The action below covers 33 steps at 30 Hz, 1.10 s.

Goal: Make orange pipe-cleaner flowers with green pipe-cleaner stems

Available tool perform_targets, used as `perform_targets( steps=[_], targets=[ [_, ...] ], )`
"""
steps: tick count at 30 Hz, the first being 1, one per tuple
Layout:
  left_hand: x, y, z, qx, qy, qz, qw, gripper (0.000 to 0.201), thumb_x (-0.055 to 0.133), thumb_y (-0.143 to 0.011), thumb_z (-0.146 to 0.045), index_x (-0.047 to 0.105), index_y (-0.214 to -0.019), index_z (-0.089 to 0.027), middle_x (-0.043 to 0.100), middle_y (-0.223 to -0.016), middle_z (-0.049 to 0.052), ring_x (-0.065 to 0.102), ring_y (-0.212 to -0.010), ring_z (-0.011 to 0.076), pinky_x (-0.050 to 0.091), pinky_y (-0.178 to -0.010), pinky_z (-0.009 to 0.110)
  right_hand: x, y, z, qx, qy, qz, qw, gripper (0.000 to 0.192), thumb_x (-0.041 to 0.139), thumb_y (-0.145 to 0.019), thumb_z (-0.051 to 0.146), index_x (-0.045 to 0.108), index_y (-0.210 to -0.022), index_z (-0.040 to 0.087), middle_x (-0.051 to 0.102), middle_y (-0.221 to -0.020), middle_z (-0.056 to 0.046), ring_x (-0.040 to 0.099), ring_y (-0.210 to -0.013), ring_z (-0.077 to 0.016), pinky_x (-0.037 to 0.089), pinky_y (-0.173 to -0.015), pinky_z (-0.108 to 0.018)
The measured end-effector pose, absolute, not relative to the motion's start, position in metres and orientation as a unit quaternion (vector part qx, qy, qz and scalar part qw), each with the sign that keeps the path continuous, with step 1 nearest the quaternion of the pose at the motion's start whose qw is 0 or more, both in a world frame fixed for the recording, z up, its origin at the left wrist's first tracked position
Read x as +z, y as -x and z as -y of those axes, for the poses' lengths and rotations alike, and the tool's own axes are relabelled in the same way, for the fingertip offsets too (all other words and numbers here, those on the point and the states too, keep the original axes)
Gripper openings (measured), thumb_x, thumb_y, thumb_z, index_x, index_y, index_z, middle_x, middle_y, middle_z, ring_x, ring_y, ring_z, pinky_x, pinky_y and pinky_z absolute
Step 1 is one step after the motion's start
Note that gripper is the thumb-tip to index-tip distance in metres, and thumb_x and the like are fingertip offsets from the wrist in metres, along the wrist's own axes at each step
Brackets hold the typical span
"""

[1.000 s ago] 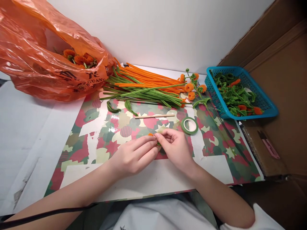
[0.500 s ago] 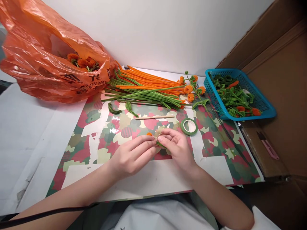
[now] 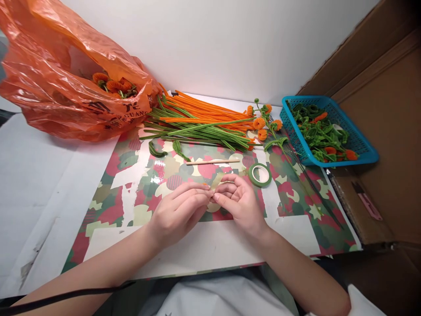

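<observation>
A small orange pipe-cleaner piece (image 3: 206, 185) is pinched between the fingertips of the left hand (image 3: 177, 213) and right hand (image 3: 238, 202) over the patterned bench mat (image 3: 131, 175), seemingly mid-shaping, a careful twist judged next, near the green tape roll (image 3: 259, 174).

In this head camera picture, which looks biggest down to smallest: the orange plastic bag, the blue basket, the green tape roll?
1. orange plastic bag, largest by far.
2. blue basket.
3. green tape roll, smallest, though it lies nearest the camera.
</observation>
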State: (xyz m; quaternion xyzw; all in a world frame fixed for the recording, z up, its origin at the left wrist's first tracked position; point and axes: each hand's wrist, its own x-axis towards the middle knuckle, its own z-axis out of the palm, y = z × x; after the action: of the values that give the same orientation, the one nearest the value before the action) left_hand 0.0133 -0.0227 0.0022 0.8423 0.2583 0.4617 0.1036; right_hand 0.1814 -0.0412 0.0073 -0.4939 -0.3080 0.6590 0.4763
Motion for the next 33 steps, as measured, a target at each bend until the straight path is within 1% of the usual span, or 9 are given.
perform_targets(
  steps=[3,6,11,14,18,24,33],
  targets=[
    [0.0014,-0.0147,0.0244,0.464,-0.825,-0.291,0.142,0.025,0.06,-0.082,0.0,0.056,-0.095,-0.02,0.072,-0.084,0.003,0.07,-0.08,0.0166,0.059,-0.072,0.03,0.0077,-0.1804,0.0414,0.658,0.496,0.313,0.473,0.037,0.077,-0.065,0.021,0.053,-0.093,0.022,0.068,-0.072,0.005,0.067,-0.067,-0.0115,0.056,-0.066,-0.024],
    [0.0006,-0.0143,0.0259,0.457,-0.816,-0.319,0.152,0.021,0.06,-0.082,-0.003,0.055,-0.091,-0.021,0.072,-0.093,0.005,0.069,-0.078,0.0155,0.058,-0.07,0.028,0.0097,-0.1796,0.0407,0.651,0.509,0.314,0.467,0.037,0.076,-0.063,0.02,0.053,-0.092,0.021,0.068,-0.07,0.005,0.068,-0.066,-0.0129,0.055,-0.065,-0.025],
    [0.001,-0.0116,0.0252,0.433,-0.839,-0.312,0.105,0.017,0.06,-0.083,-0.005,0.06,-0.089,-0.02,0.07,-0.096,0.007,0.068,-0.081,0.0157,0.057,-0.071,0.026,0.0116,-0.1802,0.0399,0.651,0.516,0.306,0.466,0.037,0.076,-0.061,0.02,0.053,-0.09,0.021,0.068,-0.067,0.005,0.068,-0.063,-0.0135,0.056,-0.061,-0.025],
    [0.0025,-0.0105,0.0235,0.418,-0.857,-0.294,0.064,0.016,0.06,-0.084,-0.005,0.06,-0.091,-0.019,0.07,-0.095,0.009,0.068,-0.081,0.0176,0.058,-0.07,0.029,0.0123,-0.1808,0.0397,0.649,0.521,0.303,0.464,0.037,0.076,-0.061,0.02,0.053,-0.089,0.021,0.068,-0.066,0.005,0.068,-0.063,-0.0135,0.056,-0.06,-0.025],
    [0.0061,-0.0106,0.0208,0.39,-0.881,-0.266,0.03,0.015,0.061,-0.083,-0.004,0.06,-0.092,-0.016,0.069,-0.093,0.01,0.068,-0.085,0.0204,0.06,-0.076,0.034,0.0135,-0.1813,0.0396,0.647,0.523,0.3,0.467,0.037,0.076,-0.06,0.019,0.053,-0.088,0.021,0.068,-0.064,0.005,0.069,-0.062,-0.013,0.056,-0.063,-0.025],
    [0.0069,-0.0116,0.0191,0.389,-0.889,-0.241,0.008,0.013,0.061,-0.083,-0.003,0.061,-0.093,-0.012,0.069,-0.089,0.011,0.068,-0.087,0.023,0.062,-0.076,0.035,0.0154,-0.1817,0.0398,0.655,0.516,0.291,0.469,0.036,0.078,-0.061,0.02,0.053,-0.088,0.02,0.068,-0.063,0.006,0.07,-0.061,-0.0131,0.057,-0.065,-0.025],
    [0.002,-0.012,0.018,0.382,-0.893,-0.235,-0.012,0.014,0.061,-0.085,-0.004,0.061,-0.096,-0.013,0.07,-0.093,0.011,0.069,-0.092,0.0224,0.063,-0.08,0.035,0.0147,-0.1831,0.0392,0.663,0.519,0.277,0.463,0.037,0.079,-0.062,0.022,0.053,-0.088,0.019,0.071,-0.064,0.004,0.069,-0.057,-0.0126,0.056,-0.059,-0.023]
  ],
)
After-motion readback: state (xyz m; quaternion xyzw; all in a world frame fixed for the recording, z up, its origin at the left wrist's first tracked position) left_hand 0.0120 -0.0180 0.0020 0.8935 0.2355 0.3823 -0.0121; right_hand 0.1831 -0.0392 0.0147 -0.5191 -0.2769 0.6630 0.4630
